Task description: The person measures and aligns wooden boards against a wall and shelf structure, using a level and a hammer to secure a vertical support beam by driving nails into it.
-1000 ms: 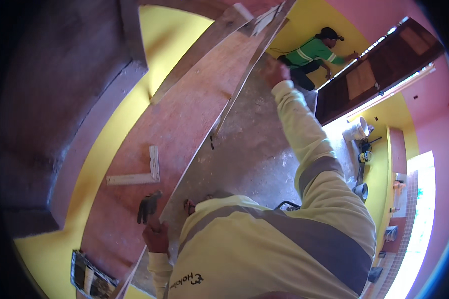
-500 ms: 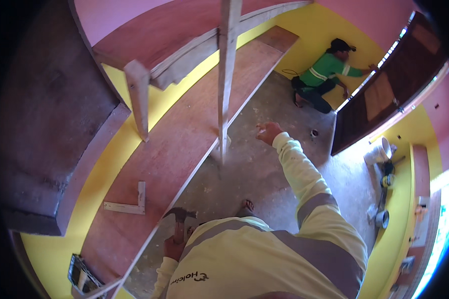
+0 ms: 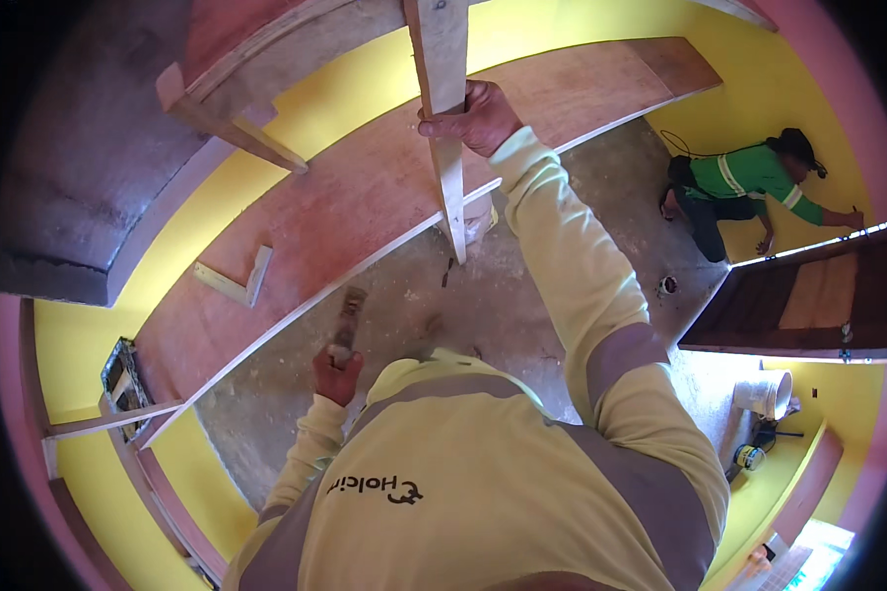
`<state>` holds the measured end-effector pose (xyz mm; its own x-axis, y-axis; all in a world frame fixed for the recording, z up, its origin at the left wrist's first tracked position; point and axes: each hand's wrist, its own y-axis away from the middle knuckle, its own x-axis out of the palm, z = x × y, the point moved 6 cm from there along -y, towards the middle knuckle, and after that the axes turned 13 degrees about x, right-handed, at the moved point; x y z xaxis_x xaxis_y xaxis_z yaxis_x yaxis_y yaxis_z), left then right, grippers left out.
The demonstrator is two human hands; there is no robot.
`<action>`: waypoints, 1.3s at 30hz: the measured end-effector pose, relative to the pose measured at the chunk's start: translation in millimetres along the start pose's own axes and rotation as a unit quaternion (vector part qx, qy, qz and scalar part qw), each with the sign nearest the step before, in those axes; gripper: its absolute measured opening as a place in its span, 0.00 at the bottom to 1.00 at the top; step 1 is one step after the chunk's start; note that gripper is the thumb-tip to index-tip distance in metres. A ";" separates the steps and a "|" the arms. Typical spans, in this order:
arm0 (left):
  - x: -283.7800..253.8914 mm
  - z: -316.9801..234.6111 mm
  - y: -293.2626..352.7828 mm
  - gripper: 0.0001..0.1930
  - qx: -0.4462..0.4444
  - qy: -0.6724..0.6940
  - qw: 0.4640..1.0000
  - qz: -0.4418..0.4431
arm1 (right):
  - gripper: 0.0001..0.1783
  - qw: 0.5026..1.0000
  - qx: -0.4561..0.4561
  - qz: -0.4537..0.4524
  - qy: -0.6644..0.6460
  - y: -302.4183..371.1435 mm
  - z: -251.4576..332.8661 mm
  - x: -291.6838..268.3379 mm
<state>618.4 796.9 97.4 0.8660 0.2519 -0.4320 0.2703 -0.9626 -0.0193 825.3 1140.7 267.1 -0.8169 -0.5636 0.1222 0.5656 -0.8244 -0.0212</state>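
Note:
My right hand (image 3: 483, 118) is wrapped around an upright wooden post (image 3: 442, 59), well above its lower end. The post stands in front of the long reddish-brown wooden shelf (image 3: 365, 167), near its pale front edge. In my left hand (image 3: 337, 376), low and close to my body, is a hammer (image 3: 349, 313), blurred by motion, its upper part pointing away from me. On the shelf to the left lies an L-shaped piece of pale wood (image 3: 235, 286), apart from both hands.
A co-worker in a green top (image 3: 749, 177) crouches at far right, one hand by the dark wooden door (image 3: 798, 305). A white bucket (image 3: 762, 392) stands near the right wall. A short wooden leg (image 3: 237, 133) hangs under the upper shelf. A dark-framed opening (image 3: 123, 389) is at left.
My right hand has gone from reaching in the air to gripping the post. My left hand has raised the hammer and turned it. The whole view has shifted.

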 end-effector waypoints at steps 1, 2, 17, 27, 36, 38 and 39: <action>6.4 2.5 3.4 0.10 0.008 -0.053 0.999 -0.010 | 0.16 1.000 0.009 0.005 -0.001 -0.7 -2.5 1.1; 16.7 6.5 7.7 0.13 -0.013 -0.086 0.996 0.006 | 0.16 1.000 0.011 0.010 0.020 -0.6 -3.5 1.0; 237.2 77.4 -95.0 0.18 -0.109 0.038 0.993 -0.012 | 0.15 0.977 -0.001 0.184 0.109 -20.2 12.9 0.4; 330.2 78.4 -119.3 0.18 -0.175 0.124 0.950 -0.225 | 0.11 0.908 -0.087 0.389 0.129 -35.3 -5.6 10.8; 349.9 96.8 -131.0 0.18 -0.168 0.118 0.927 -0.314 | 0.11 0.896 -0.062 0.437 -0.052 -42.1 -11.7 10.3; 353.1 100.9 -126.2 0.18 -0.185 0.115 0.922 -0.321 | 0.14 0.894 -0.098 0.437 -0.016 -41.4 -8.0 12.1; 354.3 103.5 -124.0 0.17 -0.200 0.112 0.919 -0.321 | 0.14 0.892 -0.098 0.440 -0.017 -40.5 -8.1 14.3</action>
<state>848.2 995.2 -146.5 0.5261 0.8128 -0.2501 0.8504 -0.5051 0.1474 789.7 1165.6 261.6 -0.0597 -0.9982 0.0027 0.9530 -0.0578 -0.2973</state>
